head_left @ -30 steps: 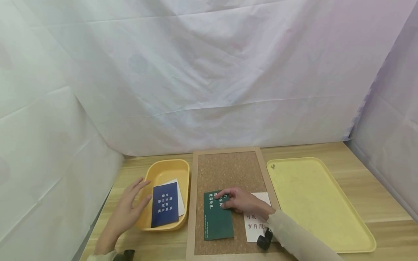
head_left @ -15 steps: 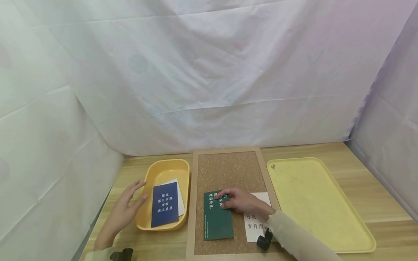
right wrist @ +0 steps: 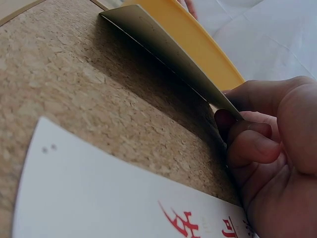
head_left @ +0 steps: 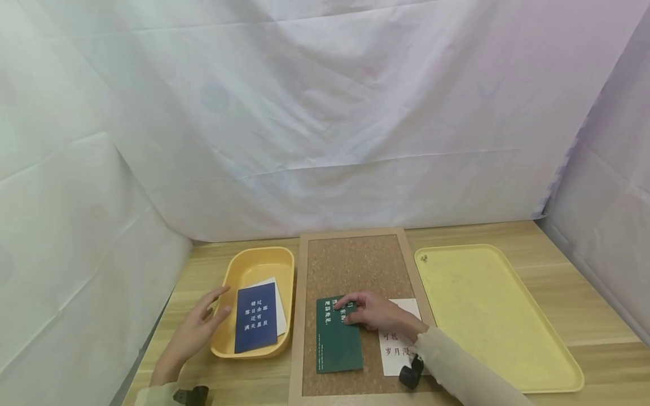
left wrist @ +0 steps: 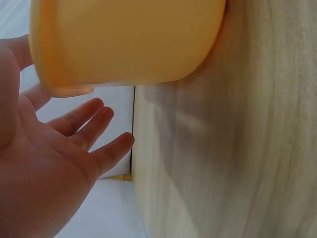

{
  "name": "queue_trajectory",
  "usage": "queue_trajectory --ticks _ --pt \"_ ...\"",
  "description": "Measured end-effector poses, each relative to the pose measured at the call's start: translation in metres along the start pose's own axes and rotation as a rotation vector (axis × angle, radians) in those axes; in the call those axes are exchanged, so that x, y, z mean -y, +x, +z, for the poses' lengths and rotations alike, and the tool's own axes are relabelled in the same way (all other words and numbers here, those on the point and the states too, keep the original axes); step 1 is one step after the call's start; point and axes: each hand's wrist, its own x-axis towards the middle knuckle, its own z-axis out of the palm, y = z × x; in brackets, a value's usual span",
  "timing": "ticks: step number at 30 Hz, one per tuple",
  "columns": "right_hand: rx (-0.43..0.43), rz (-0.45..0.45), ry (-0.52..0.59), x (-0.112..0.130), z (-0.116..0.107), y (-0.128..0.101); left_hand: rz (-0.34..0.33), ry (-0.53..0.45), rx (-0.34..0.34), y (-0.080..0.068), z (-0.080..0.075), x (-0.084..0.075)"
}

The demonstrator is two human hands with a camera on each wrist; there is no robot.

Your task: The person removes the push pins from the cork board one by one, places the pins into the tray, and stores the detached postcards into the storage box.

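Note:
My right hand (head_left: 378, 314) pinches a green card (head_left: 337, 351) with white writing between thumb and fingers. In the right wrist view, that card's pale underside (right wrist: 163, 49) slants above the cork, casting a shadow. Under my right wrist, a white card (head_left: 393, 363) with red writing lies on the cork board (head_left: 355, 259), partly hidden. Beside the yellow tub (head_left: 235, 265), my left hand (head_left: 193, 332) has its fingers spread loosely at the left rim. Whether its thumb or fingertips touch the rim, I cannot tell. Inside the tub, a blue card (head_left: 256, 332) overlaps a white card (head_left: 281, 316).
To the right of the cork board lies a pale yellow tray (head_left: 497, 316), with a few tiny items (head_left: 424, 259) in its far left corner. The wooden table (head_left: 548, 248) ends at a white cloth backdrop (head_left: 330, 113), with cloth at both sides.
My left hand has drawn back slightly left from above the tub to its rim. My right hand and the green card stay in place.

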Motion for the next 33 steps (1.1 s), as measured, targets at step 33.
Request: queue_trajectory --ticks 33 --pt "-0.012 0.013 -0.001 0.0036 0.0004 0.0007 -0.17 -0.085 0.162 -0.0012 0.007 0.001"
